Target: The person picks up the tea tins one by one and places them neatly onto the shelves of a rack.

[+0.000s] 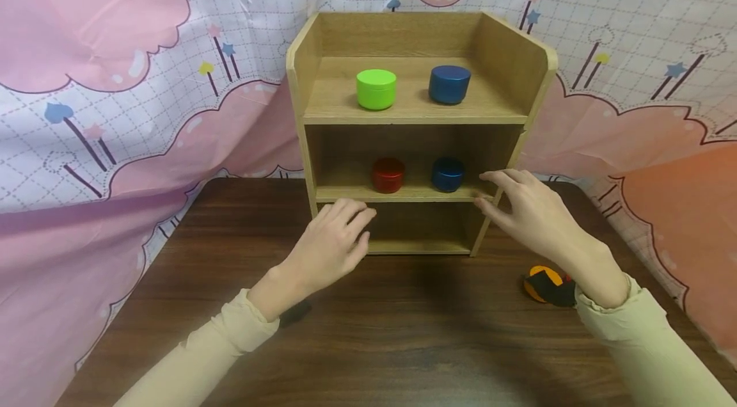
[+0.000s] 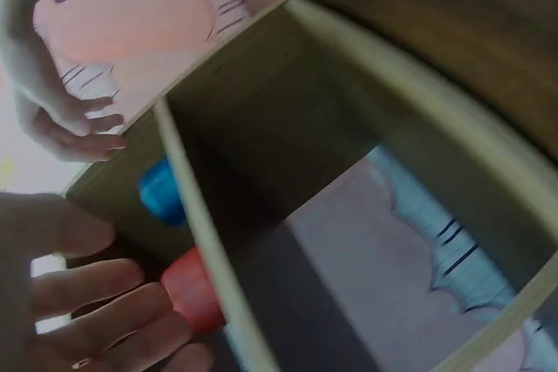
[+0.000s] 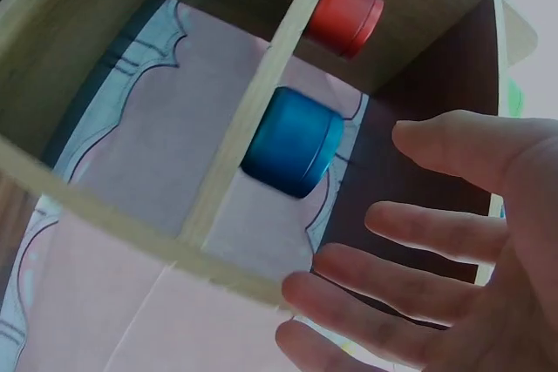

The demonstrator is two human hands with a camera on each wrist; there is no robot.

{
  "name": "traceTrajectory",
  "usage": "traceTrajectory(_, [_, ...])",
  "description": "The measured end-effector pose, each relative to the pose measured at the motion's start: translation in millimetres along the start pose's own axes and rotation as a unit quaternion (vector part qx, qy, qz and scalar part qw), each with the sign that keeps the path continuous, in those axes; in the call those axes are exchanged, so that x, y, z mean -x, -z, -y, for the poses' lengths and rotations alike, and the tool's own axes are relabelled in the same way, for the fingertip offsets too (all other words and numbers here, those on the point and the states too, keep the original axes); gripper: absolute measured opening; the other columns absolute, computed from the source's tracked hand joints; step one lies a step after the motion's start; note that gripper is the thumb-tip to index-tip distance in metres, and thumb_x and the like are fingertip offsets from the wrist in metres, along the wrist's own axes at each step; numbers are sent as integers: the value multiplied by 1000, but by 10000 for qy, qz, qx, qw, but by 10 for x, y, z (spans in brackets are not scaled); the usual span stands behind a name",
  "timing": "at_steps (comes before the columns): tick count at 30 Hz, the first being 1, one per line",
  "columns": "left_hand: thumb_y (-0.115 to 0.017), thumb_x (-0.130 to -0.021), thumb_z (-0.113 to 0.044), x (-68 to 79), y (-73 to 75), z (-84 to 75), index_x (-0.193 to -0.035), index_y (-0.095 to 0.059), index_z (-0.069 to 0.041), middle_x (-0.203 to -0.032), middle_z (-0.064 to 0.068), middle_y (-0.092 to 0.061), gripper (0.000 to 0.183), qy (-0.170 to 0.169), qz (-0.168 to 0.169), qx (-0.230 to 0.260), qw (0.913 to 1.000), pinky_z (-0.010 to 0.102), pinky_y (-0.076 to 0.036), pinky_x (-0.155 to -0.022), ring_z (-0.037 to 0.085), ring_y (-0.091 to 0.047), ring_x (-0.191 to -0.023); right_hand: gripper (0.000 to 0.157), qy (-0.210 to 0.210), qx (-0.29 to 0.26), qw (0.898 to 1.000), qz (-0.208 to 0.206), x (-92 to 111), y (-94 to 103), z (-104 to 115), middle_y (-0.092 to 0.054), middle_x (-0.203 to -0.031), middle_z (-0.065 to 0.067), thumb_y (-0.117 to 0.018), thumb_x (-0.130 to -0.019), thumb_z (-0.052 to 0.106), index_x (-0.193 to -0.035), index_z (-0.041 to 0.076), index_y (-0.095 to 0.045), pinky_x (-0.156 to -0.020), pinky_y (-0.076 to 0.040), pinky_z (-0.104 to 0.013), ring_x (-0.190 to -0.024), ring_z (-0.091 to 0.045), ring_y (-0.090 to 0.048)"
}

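You face a patterned cloth (image 1: 242,29) that hangs wall-like along the far, left and right sides, printed with pink clouds (image 1: 115,29). Before you, a dark wood-grain table (image 1: 374,356) catches a pale sheen at its near side.

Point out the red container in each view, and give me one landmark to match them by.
Head: red container near the picture's centre, on the middle shelf.
Left wrist: red container at lower left.
Right wrist: red container near the top, right of centre.
Shared landmark: the blue container beside it on that shelf.
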State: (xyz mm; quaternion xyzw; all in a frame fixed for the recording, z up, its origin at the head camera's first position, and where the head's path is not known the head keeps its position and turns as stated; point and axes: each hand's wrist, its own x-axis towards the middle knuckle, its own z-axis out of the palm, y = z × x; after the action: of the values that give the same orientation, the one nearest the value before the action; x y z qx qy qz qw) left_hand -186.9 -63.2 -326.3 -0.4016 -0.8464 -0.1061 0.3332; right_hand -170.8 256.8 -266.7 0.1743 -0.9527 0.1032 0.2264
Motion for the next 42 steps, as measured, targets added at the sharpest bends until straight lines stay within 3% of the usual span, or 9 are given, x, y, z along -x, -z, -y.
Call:
traceTrajectory(3, [-59, -91, -20, 103, -101, -4, -119, -63, -4, -119, 8, -63, 33, 143, 876, -26, 9961, 36, -51, -91, 24, -58, -114, 41, -60, 47, 9999, 80, 107, 27, -74, -66, -113, -18, -67, -88, 27, -122, 6, -61, -75, -49, -57, -101, -36, -62])
traceTrajectory(5, [-58, -94, -26, 160, -180, 14, -125, -61, -2, -127, 12, -61, 39, 335, 1529, 36, 9877, 39, -49, -98, 27, -55, -122, 42, -110, 71, 9998, 134, 181, 42, -133, -66, -115, -19, -67, -89, 28, -124, 6, -60, -76, -49, -59, -102, -39, -62])
traceTrajectory(11, [-47, -99, -44, 328, -431, 79, -146, -36, 2, -156, 21, -30, 67, 1089, 3224, 755, 9373, 51, -29, -115, 37, -26, -146, 47, -480, 90, 9970, 608, 414, -34, -349, -63, -121, -24, -63, -91, 35, -127, 5, -58, -77, -47, -63, -106, -44, -59])
traceTrajectory(15, [-41, -99, -50, 422, -520, 104, -153, -18, -1, -161, 21, -10, 76, 1342, 3797, 1230, 9070, 55, -18, -118, 38, -6, -150, 49, -520, 200, 9933, 1011, 570, -164, -507, -62, -120, -27, -66, -89, 32, -125, 0, -59, -72, -51, -59, -104, -46, -61])
traceTrajectory(17, [-41, -99, -49, 455, -543, 118, -154, -15, -3, -161, 22, -6, 76, 1420, 3944, 1338, 8980, 57, -15, -118, 39, -2, -150, 51, -532, 284, 9901, 1268, 636, -223, -581, -62, -119, -29, -68, -87, 32, -125, -2, -59, -69, -52, -57, -103, -47, -61])
traceTrajectory(20, [-42, -99, -49, 485, -567, 140, -154, -17, -4, -161, 23, -7, 75, 1502, 4054, 1289, 8925, 56, -14, -119, 40, -2, -150, 57, -568, 385, 9821, 1753, 716, -299, -686, -60, -120, -31, -72, -83, 33, -125, -4, -59, -69, -52, -56, -104, -50, -59])
traceTrajectory(26, [-46, -98, -46, 535, -622, 176, -152, -24, -3, -159, 25, -13, 72, 1459, 4112, 1151, 8924, 55, -15, -119, 44, -9, -148, 63, -641, 409, 9648, 2517, 870, -445, -828, -56, -126, -33, -76, -78, 33, -128, -1, -58, -74, -47, -63, -108, -55, -54])
traceTrajectory(34, [-48, -97, -45, 607, -719, 188, -153, -23, -5, -159, 25, -12, 73, 1483, 4159, 1158, 8898, 57, -17, -118, 45, -10, -148, 65, -567, 421, 9624, 2624, 994, -581, -891, -58, -121, -33, -81, -72, 30, -125, -2, -59, -76, -45, -64, -105, -52, -57])
traceTrajectory(42, [-48, -97, -45, 604, -742, 190, -153, -23, -5, -159, 24, -14, 73, 1572, 4151, 1143, 8888, 56, -20, -117, 44, -12, -148, 57, -484, 582, 9692, 2345, 1023, -647, -947, -63, -112, -26, -82, -71, 25, -120, 0, -63, -69, -47, -58, -92, -45, -61])
